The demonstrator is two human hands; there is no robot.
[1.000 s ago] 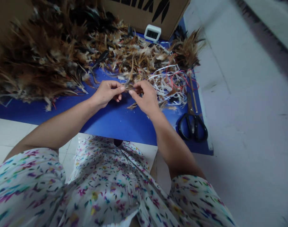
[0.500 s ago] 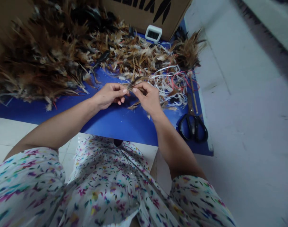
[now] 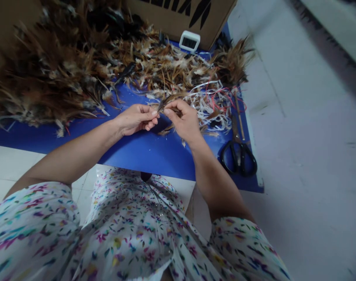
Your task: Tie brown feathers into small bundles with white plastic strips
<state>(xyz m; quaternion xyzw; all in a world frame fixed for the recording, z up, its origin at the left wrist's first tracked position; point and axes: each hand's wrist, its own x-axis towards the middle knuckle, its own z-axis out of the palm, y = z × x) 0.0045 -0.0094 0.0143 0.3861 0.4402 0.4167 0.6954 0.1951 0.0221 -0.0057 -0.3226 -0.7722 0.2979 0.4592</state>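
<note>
My left hand (image 3: 139,118) pinches the base of a dark brown feather (image 3: 164,102) between thumb and forefinger, above the blue tabletop. My right hand (image 3: 183,119) meets it from the other side, thumb and forefinger closed at the same feather's lower end. The two sets of fingertips are almost touching. Exactly how much lies between the right fingers is partly hidden. Just beyond the hands spreads a heap of loose brown feathers (image 3: 172,72). A tangle of white and red strips (image 3: 208,103) lies close to the right hand.
Black-handled scissors (image 3: 238,158) and a thin stick (image 3: 239,115) lie at the table's right side. Bunched feathers (image 3: 49,70) fill the left. A small white digital clock (image 3: 190,41) stands before a cardboard box (image 3: 215,23). The blue tabletop (image 3: 154,156) ends near my body.
Both hands stay in nearly the same place. The fingers have shifted slightly, and the feather tips between them lean a little more to the right.
</note>
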